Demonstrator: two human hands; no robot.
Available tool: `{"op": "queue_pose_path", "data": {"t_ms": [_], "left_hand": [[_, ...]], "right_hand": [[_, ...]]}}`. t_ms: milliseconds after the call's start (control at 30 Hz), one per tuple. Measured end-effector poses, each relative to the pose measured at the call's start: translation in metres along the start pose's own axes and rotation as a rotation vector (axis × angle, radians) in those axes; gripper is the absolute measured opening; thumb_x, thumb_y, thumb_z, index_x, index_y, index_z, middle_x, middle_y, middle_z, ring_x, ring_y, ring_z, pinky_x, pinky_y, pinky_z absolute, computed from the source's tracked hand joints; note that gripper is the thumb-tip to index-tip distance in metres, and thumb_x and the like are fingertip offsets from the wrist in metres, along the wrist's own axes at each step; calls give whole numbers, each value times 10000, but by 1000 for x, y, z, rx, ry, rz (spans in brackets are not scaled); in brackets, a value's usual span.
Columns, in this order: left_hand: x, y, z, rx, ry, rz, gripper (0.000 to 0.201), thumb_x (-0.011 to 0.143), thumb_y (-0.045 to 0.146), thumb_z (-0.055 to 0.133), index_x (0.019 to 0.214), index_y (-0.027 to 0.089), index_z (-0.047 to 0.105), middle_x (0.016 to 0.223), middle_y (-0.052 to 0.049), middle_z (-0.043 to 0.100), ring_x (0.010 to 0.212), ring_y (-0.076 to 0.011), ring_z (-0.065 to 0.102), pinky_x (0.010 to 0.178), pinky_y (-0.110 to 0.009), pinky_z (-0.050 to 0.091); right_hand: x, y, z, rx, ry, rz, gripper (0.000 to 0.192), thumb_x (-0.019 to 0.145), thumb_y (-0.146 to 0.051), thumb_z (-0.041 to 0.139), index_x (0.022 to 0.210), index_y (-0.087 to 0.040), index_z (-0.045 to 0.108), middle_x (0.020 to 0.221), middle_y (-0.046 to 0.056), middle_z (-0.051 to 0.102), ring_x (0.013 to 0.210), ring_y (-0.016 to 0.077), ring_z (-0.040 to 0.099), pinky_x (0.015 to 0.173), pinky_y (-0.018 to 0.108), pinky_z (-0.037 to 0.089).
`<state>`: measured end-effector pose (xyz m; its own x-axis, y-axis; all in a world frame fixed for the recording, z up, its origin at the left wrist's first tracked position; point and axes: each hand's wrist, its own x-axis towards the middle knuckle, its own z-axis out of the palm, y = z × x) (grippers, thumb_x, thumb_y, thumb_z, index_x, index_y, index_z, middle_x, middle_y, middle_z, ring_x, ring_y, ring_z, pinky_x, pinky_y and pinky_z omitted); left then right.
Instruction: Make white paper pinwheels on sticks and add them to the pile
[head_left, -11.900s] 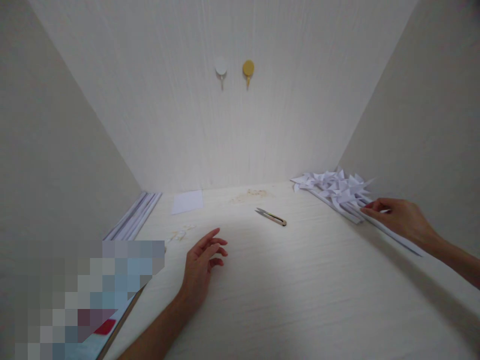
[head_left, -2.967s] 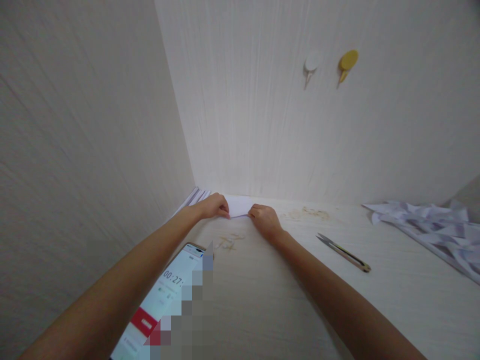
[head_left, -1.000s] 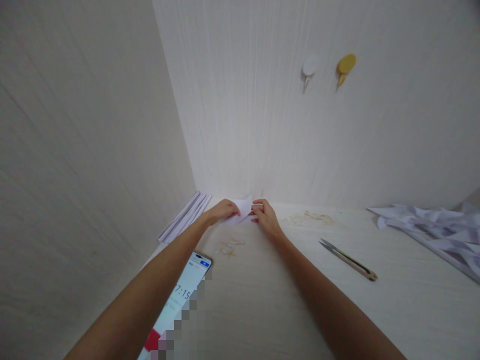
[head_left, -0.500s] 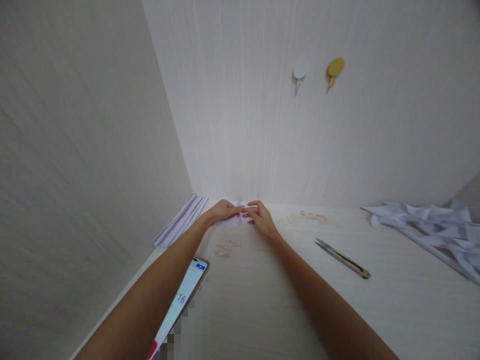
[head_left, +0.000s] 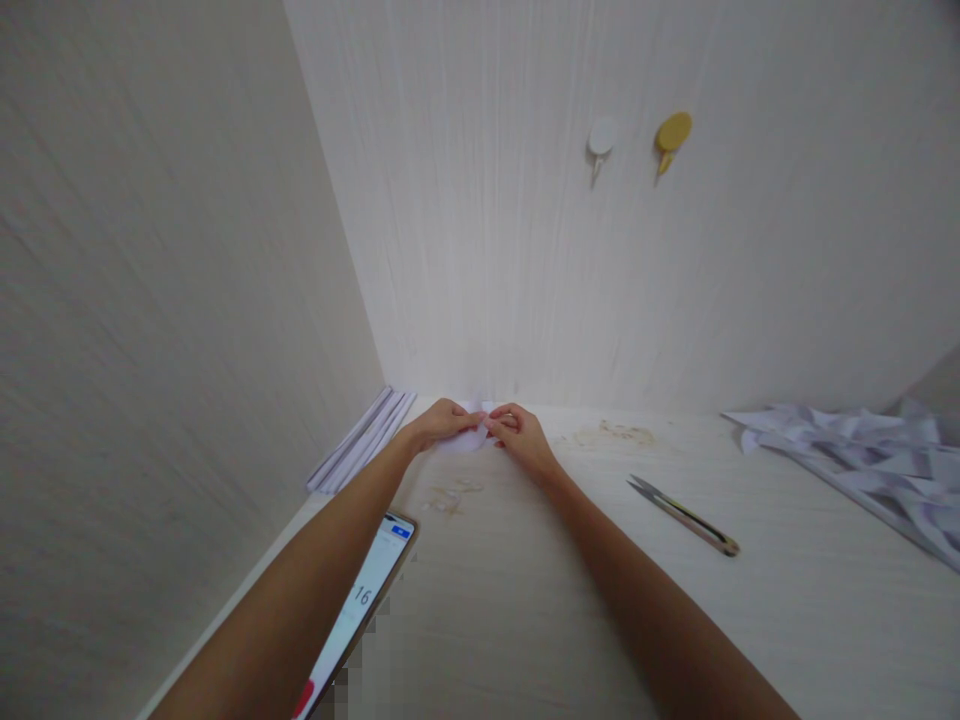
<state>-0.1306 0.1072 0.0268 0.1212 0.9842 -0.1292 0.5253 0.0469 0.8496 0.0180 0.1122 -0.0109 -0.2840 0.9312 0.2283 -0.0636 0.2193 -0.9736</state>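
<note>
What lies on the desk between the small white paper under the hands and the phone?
In the head view, pale torn scraps lie between the white paper and the phone.

The paper (head_left: 469,440) lies on the desk (head_left: 525,600) near the back wall. Left of the paper, a stack of sheets (head_left: 360,452) lies along the side wall. Before the paper, to the left, lies a phone (head_left: 360,610). Right of the paper lie the snips (head_left: 682,515), and farther right the folded pieces (head_left: 862,450). Above the paper, to the right, two hooks (head_left: 637,140) sit on the back wall.
</note>
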Motion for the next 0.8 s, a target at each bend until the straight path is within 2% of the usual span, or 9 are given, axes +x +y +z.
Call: {"op": "queue_pose_path", "data": {"t_ms": [167,333,567,633,700,800], "left_hand": [[1,0,0,78,9,8,566,471,694,550,382,180,332,364,62,249,395,-47,178,444,-267,80],[1,-5,-3,30,-25,3,551,469,697,545,425,164,414,382,61,279,405,-55,207,444,-261,99],[-3,-5,-6,-22,-38,46,515,483,638,586,417,156,418,386,69,272,418,-50,205,451,-250,111],[-4,-3,-7,-41,-54,46,477,510,579,608,409,155,415,385,66,288,417,-49,216,447,-244,124],[-5,0,-6,-41,-46,25,416,537,472,635,396,155,406,377,65,299,412,-49,231,442,-238,137],[-4,4,-3,13,28,-36,309,588,281,607,392,153,405,369,57,323,401,-53,266,438,-233,174]], "right_hand": [[-1,-1,0,12,-34,-31,224,567,-294,652,697,-172,516,679,9,640,645,127,617,628,265,474],[-1,-1,-2,2,-52,-47,208,579,-305,644,691,-176,524,681,15,647,655,133,619,646,274,477],[1,0,-3,-46,-59,-8,159,629,-273,583,726,-180,498,658,-12,600,574,101,567,530,223,446],[1,1,-3,-73,-21,-7,136,644,-213,537,763,-187,476,729,-3,599,615,106,569,531,223,452],[1,1,-4,-135,29,-52,193,633,-126,478,815,-191,467,851,19,593,688,115,575,561,236,467],[2,3,-5,-347,76,-140,308,607,-44,427,874,-174,506,1018,75,550,852,150,558,665,286,478]]}}
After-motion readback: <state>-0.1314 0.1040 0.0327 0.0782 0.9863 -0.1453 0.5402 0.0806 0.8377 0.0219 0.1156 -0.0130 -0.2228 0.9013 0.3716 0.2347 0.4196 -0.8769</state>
